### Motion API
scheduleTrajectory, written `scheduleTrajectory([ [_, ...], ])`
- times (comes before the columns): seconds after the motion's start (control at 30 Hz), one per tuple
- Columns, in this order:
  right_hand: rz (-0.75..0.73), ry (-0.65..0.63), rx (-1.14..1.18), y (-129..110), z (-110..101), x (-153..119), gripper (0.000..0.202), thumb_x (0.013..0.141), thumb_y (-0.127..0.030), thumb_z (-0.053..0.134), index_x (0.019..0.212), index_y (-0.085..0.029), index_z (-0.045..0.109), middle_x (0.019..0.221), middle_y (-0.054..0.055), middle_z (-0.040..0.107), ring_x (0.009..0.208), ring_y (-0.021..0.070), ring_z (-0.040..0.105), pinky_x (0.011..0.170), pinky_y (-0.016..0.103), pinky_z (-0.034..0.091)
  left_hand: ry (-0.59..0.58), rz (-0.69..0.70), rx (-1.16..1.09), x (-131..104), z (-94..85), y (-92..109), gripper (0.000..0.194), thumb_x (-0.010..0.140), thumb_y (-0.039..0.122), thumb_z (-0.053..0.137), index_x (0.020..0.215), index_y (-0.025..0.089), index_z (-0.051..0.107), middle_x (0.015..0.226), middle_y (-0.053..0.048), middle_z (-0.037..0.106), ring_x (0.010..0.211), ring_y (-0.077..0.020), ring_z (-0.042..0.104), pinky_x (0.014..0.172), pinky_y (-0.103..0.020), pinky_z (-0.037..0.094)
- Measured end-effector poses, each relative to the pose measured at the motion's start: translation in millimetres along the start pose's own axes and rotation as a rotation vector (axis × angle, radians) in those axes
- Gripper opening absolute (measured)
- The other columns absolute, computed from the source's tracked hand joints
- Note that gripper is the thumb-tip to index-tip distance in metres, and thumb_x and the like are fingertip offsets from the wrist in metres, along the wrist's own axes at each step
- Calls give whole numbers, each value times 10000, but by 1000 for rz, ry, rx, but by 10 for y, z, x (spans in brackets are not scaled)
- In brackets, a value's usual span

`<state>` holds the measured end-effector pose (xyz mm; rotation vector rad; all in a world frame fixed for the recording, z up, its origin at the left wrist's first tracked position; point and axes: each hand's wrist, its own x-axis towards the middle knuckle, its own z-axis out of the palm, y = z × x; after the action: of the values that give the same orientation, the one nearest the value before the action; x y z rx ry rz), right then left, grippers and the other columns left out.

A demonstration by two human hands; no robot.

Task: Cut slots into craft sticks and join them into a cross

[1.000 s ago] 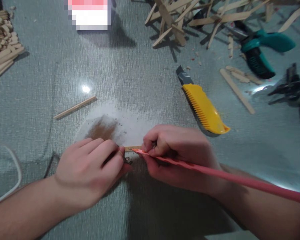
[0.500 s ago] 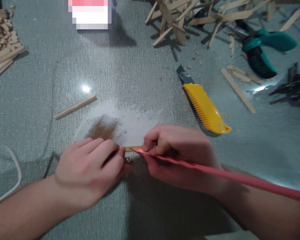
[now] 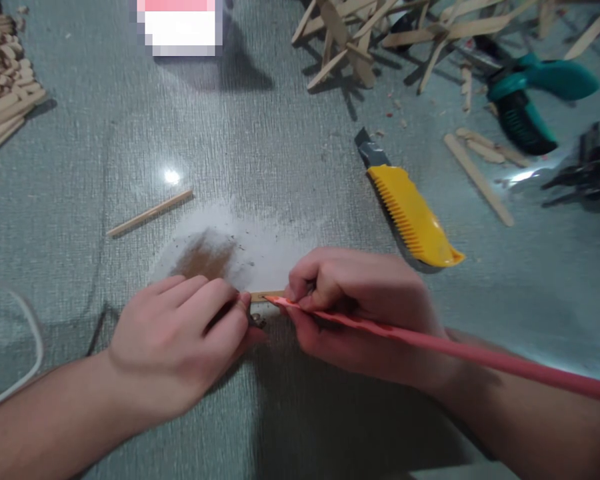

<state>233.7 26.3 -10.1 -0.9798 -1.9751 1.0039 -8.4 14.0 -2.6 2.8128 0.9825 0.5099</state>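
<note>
Between my two hands runs a narrow wooden stick (image 3: 269, 295) with a small dark mark on its face. My left hand (image 3: 183, 337) is closed on the stick's left end; a small metallic thing (image 3: 257, 321) pokes out by its thumb, too covered to name. My right hand (image 3: 355, 307) grips a long red pencil (image 3: 430, 341), its tip resting on the stick near the mark. Fingers of that hand also meet the stick's right end. Beyond the hands, a round white patch (image 3: 275, 247) with brown dust (image 3: 207, 257) lies on the table.
A yellow utility knife (image 3: 413, 217), blade out, lies right of centre. Teal-handled pliers (image 3: 523, 100) and a heap of craft sticks (image 3: 360, 40) sit at the upper right. More sticks (image 3: 7, 87) are stacked at the left. A thin stick (image 3: 150, 214) and a white cable (image 3: 33, 333) lie leftward.
The view has shifted very slightly, so the knife and pliers appear a little further right. Both hands keep their hold, and the pencil tip stays at nearly the same spot.
</note>
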Motion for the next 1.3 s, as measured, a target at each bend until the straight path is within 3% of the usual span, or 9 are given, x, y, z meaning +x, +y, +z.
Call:
scheduleTrajectory([
  [1.3,15,9,17,-10,-18,-1,292,785,-13,667,758,-229,473,754,-34,670,609,73,602,506,203,422,-15,-2,7,8,-1,1,290,1098,320,604,939,136,762,826,-54,750,632,-181,634,530,-357,467],
])
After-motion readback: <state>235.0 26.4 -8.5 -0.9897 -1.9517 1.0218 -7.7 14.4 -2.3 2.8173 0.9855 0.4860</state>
